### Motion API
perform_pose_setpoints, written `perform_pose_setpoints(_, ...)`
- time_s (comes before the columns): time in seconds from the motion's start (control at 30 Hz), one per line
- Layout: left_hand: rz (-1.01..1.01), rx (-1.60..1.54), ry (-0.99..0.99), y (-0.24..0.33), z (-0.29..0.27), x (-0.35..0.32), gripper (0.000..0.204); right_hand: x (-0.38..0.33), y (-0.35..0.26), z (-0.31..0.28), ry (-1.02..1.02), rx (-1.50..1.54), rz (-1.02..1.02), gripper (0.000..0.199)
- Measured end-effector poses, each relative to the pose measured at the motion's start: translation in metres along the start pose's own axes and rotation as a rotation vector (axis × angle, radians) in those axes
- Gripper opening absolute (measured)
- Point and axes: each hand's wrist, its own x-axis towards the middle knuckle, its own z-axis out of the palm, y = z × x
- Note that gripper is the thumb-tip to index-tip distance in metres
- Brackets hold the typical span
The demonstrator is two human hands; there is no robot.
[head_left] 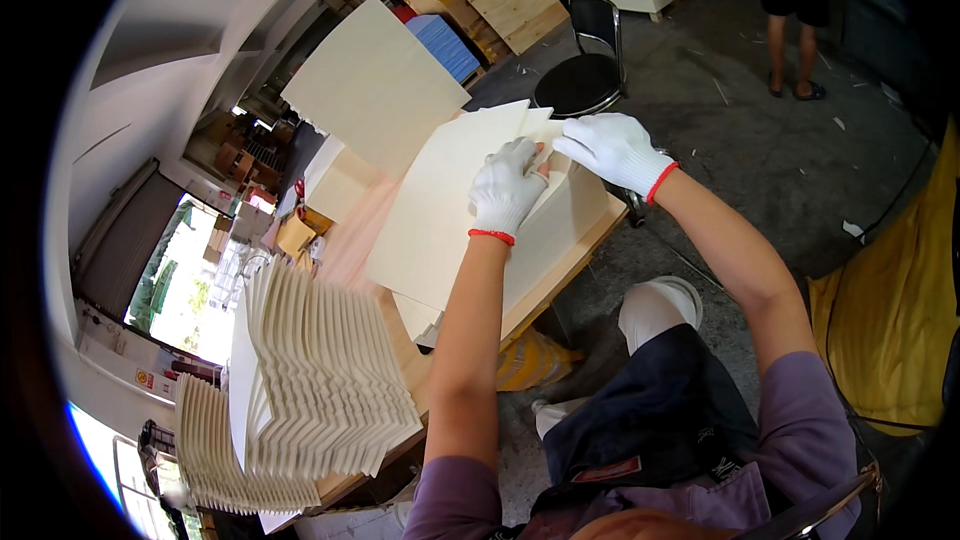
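Both of my hands wear white knitted gloves with red cuffs. On the table in front of me lies a stack of large cream sheets (430,230), paper or thin card. My left hand (508,190) rests at the right edge of the stack, fingers bent and bare thumb and fingertip showing, closed at a sheet's edge. Just right of it, my right hand (615,152) has its fingers pressed together at the far corner of the sheets. Its fingertips are partly hidden, and how many sheets they hold cannot be made out.
A tall pile of creased cream sheets (330,370) stands at the table's near left. Another large cream board (380,90) leans at the far end. Beyond the table are a black chair (580,90) and a standing person (790,20). Yellow cloth (885,290) hangs at right.
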Motion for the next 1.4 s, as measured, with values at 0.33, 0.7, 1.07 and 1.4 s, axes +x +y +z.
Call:
perform_pose_setpoints(0.33,-0.11,-0.398,-0.125,0.006,-0.014,-0.015,0.035,-0.003,-0.015,0.011,-0.047,0.543,0.534,0.054)
perform_pose_setpoints(0.7,-0.116,-0.458,-0.062,0.006,-0.014,-0.016,0.029,-0.006,-0.018,0.011,-0.03,0.502,0.519,0.054)
perform_pose_setpoints(1.07,-0.163,-0.326,-0.22,0.019,-0.028,-0.016,0.032,-0.007,-0.015,0.018,-0.01,0.473,0.51,0.054)
perform_pose_setpoints(1.4,-0.122,-0.395,-0.105,0.008,-0.016,-0.016,0.03,-0.007,-0.018,0.016,0.023,0.427,0.478,0.051)
